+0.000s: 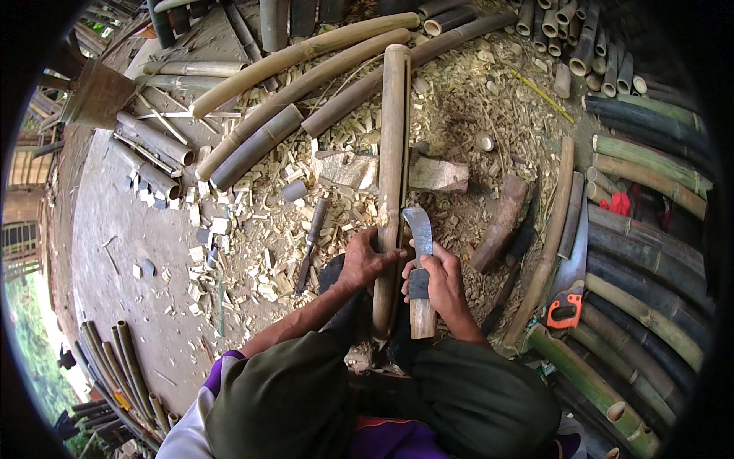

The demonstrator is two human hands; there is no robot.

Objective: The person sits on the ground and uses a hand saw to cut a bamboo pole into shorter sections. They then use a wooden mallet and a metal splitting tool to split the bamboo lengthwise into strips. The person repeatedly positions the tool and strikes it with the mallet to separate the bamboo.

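Observation:
An upright-lying bamboo pole [394, 130] stretches away from me between my knees, resting across a pale, hewn wood block [348, 170]. My left hand [367, 260] is closed round the pole's near part, thumb laid over it. In my right hand [442, 281] is a billhook [419, 229] with a curved steel blade, a dark band and a thick wooden handle. My fingers wrap it near the band, and the blade points away beside the pole's right side. Left of my left hand, a chisel-like tool [313, 233] with a dark handle lies among the chips.
Wood chips [252, 237] litter the floor. Long bamboo poles [306, 50] lie at the far left. A handsaw [566, 306] with an orange handle rests at right, beside stacked bamboo [650, 245]. A short log [498, 222] lies right of the billhook.

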